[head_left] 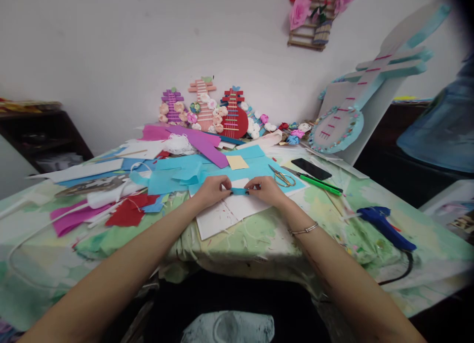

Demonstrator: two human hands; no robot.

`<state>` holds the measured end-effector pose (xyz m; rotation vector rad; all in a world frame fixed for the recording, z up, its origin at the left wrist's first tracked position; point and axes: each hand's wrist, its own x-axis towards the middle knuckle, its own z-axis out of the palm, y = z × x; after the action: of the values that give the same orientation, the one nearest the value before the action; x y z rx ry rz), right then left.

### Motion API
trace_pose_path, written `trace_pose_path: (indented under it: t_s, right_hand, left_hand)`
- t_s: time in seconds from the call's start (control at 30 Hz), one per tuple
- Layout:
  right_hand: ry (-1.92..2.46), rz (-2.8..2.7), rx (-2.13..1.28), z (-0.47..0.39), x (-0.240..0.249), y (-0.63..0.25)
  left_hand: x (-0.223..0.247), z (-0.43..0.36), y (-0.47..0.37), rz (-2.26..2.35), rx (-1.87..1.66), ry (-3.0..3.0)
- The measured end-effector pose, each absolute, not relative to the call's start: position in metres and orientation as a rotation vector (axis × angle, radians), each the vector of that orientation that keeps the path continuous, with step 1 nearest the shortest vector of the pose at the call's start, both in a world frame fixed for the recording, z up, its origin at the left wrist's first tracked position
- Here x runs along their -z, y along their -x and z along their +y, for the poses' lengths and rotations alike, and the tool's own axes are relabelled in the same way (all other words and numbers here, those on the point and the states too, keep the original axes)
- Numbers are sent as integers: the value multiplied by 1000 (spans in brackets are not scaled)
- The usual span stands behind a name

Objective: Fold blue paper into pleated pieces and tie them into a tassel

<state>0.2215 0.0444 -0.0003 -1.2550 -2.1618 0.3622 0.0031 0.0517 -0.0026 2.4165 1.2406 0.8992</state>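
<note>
A small strip of blue paper [240, 191] is stretched between my two hands, above a white sheet [217, 219] at the middle of the table. My left hand [215, 190] pinches its left end. The right end is pinched by my right hand [264, 189], with a bracelet on that wrist. Light blue paper [170, 177] lies behind and left of my hands, and a small cream square [237, 162] rests on blue paper beyond them. Gold-handled scissors [283, 177] lie just right of my right hand.
A black phone [311, 169] and a green cutter [320, 184] lie to the right, with a blue glue gun [387, 227] nearer the right edge. Red scraps [131, 209] and a white cord are at left. Decorated instrument models [235, 117] stand against the wall.
</note>
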Motion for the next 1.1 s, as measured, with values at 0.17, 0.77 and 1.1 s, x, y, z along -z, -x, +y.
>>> trace_pose_path:
  t_s: [0.17,0.77,1.1]
  right_hand:
    - [1281,-2151,-418,49,2,-229]
    - [1223,-2114,-509,58,7,-238]
    - [1242,-2151,-495,53,3,-235]
  left_hand:
    - [3,53,-1,1258,-950,-2392]
    - [3,57,0,1298,-956,-2368]
    - [3,57,1,1264,-947,-2349]
